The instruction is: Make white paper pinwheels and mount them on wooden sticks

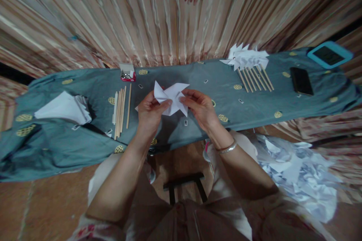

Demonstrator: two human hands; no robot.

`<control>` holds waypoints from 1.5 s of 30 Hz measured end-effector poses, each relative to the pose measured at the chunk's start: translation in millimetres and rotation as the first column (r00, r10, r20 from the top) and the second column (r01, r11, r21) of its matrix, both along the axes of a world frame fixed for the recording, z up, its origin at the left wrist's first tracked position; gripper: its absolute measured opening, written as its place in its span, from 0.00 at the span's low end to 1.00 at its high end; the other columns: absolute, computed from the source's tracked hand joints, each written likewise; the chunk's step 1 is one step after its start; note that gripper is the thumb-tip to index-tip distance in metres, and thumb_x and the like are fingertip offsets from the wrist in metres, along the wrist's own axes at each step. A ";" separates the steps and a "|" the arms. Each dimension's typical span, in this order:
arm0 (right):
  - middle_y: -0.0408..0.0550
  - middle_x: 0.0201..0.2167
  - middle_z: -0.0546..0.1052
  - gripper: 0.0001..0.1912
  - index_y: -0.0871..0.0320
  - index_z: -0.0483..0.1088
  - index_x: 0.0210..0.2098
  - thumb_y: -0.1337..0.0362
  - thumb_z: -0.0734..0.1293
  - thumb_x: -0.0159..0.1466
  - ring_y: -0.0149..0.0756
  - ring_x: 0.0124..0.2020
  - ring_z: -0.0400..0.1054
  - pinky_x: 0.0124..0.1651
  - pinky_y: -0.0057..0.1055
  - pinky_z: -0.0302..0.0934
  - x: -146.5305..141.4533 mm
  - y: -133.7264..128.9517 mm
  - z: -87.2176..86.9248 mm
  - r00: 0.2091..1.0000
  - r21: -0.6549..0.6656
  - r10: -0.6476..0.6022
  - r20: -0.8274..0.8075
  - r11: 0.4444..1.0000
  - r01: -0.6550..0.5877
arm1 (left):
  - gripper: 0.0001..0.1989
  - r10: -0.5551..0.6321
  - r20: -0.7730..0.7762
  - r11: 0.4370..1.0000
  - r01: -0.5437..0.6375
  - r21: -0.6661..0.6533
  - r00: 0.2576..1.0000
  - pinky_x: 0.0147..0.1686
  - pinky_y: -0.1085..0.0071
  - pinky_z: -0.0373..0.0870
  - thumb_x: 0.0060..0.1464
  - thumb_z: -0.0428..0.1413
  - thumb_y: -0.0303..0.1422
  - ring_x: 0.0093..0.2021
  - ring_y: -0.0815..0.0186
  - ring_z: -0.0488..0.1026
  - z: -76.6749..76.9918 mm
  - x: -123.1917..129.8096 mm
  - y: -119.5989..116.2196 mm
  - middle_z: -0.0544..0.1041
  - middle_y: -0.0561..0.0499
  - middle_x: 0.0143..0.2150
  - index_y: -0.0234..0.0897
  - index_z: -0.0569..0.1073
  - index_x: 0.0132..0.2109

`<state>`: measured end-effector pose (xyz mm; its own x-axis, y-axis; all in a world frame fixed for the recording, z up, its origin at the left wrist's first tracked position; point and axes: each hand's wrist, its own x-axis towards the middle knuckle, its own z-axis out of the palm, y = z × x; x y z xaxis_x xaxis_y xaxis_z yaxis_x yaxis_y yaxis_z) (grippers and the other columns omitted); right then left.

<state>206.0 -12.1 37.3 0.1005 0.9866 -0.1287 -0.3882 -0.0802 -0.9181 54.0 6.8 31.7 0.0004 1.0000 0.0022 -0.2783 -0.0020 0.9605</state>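
Note:
Between both hands, above the cloth-covered table, I hold a folded white paper pinwheel (173, 94). My left hand (151, 110) grips its left side, thumb pressed on the front near the middle. On the opposite side my right hand (199, 107) pinches the paper between thumb and fingers; a silver bangle is on that wrist. Left of my left hand lie several wooden sticks (121, 111) and a whitish stick (115, 109). Behind them stands a small open red-and-white box (128, 73) of shiny metal pieces, too small to name.
At the left lies a stack of white folded paper (65, 109). Finished pinwheels on sticks (246, 60) lie at the back right, near a black phone (301, 81) and a blue-framed device (329, 54). A heap of white paper (302, 173) is low at right. A pleated curtain (175, 15) hangs behind.

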 end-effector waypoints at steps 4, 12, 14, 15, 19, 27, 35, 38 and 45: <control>0.39 0.29 0.78 0.22 0.54 0.74 0.33 0.56 0.81 0.42 0.31 0.32 0.72 0.43 0.33 0.70 -4.1 0.1 3.7 0.999 -0.006 -0.015 -0.030 1.000 0.015 | 0.24 -0.009 0.023 1.000 0.009 -0.002 1.000 0.34 0.69 0.73 0.35 0.71 0.32 0.32 0.65 0.77 -1.5 -1.2 0.7 0.81 0.54 0.33 0.39 0.77 0.44; 0.38 0.27 0.78 0.20 0.54 0.75 0.32 0.57 0.81 0.42 0.31 0.31 0.72 0.40 0.32 0.70 -11.3 0.3 8.5 0.998 -0.002 -0.009 -0.061 1.000 0.009 | 0.24 -0.005 0.010 1.000 0.005 0.000 1.000 0.35 0.67 0.73 0.35 0.71 0.33 0.33 0.63 0.78 -0.4 -2.8 0.7 0.80 0.53 0.34 0.39 0.76 0.43; 0.38 0.28 0.79 0.20 0.54 0.75 0.32 0.58 0.81 0.42 0.30 0.31 0.72 0.40 0.31 0.69 -12.6 0.2 7.9 0.998 -0.005 -0.008 -0.065 1.000 0.008 | 0.24 -0.006 0.008 1.000 0.006 -0.003 1.000 0.36 0.67 0.74 0.35 0.71 0.33 0.33 0.63 0.78 0.6 -2.9 0.1 0.80 0.53 0.33 0.39 0.76 0.44; 0.38 0.29 0.79 0.20 0.54 0.75 0.32 0.58 0.81 0.41 0.30 0.30 0.72 0.39 0.30 0.69 -13.2 0.2 7.5 0.998 -0.005 -0.012 -0.065 1.000 0.011 | 0.24 -0.009 0.006 1.000 0.009 -0.005 1.000 0.36 0.67 0.74 0.35 0.71 0.33 0.33 0.63 0.78 0.9 -3.0 -0.3 0.80 0.53 0.33 0.38 0.76 0.44; 0.39 0.30 0.80 0.20 0.54 0.75 0.30 0.58 0.82 0.40 0.30 0.30 0.71 0.38 0.29 0.68 -15.6 1.0 5.0 0.998 0.007 -0.022 -0.052 1.000 0.023 | 0.24 -0.003 0.010 1.000 0.003 -0.009 1.000 0.35 0.68 0.74 0.35 0.71 0.33 0.30 0.66 0.77 0.8 -3.3 -0.8 0.80 0.55 0.32 0.38 0.76 0.43; 0.39 0.29 0.80 0.20 0.54 0.74 0.30 0.59 0.81 0.41 0.30 0.30 0.72 0.38 0.30 0.68 -17.2 2.4 2.2 0.999 0.012 -0.037 -0.025 0.999 0.038 | 0.25 0.017 -0.021 1.000 -0.017 0.004 1.000 0.34 0.69 0.75 0.34 0.71 0.32 0.30 0.65 0.77 1.9 -5.2 -1.0 0.81 0.55 0.32 0.39 0.76 0.44; 0.39 0.30 0.80 0.19 0.54 0.75 0.31 0.59 0.81 0.42 0.31 0.31 0.72 0.39 0.30 0.69 -18.1 1.1 2.9 1.000 -0.001 -0.024 -0.019 1.000 0.024 | 0.25 0.017 0.014 1.000 -0.016 -0.021 1.000 0.34 0.69 0.75 0.33 0.72 0.31 0.29 0.67 0.76 1.2 -4.7 -1.4 0.80 0.56 0.31 0.39 0.77 0.43; 0.39 0.30 0.80 0.18 0.54 0.75 0.31 0.60 0.80 0.42 0.30 0.30 0.71 0.38 0.29 0.68 -17.6 0.4 4.5 0.999 0.001 -0.024 -0.029 1.000 0.024 | 0.26 0.014 0.032 1.000 -0.013 -0.028 0.999 0.34 0.69 0.74 0.32 0.72 0.31 0.29 0.66 0.76 1.2 -4.6 -1.3 0.80 0.56 0.31 0.38 0.77 0.43; 0.42 0.31 0.80 0.16 0.54 0.77 0.34 0.54 0.78 0.49 0.33 0.33 0.72 0.40 0.31 0.67 -8.8 1.9 4.2 0.996 -0.024 -0.081 -0.024 0.996 0.080 | 0.25 0.025 0.017 0.999 -0.025 -0.033 1.000 0.33 0.70 0.72 0.33 0.72 0.32 0.30 0.66 0.76 2.9 -7.9 -0.7 0.80 0.55 0.32 0.39 0.77 0.43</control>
<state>197.2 -10.2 41.5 0.1760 0.9721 -0.1549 -0.4166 -0.0690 -0.9065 46.1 6.1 34.6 -0.0244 0.9992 -0.0308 -0.2956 0.0222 0.9550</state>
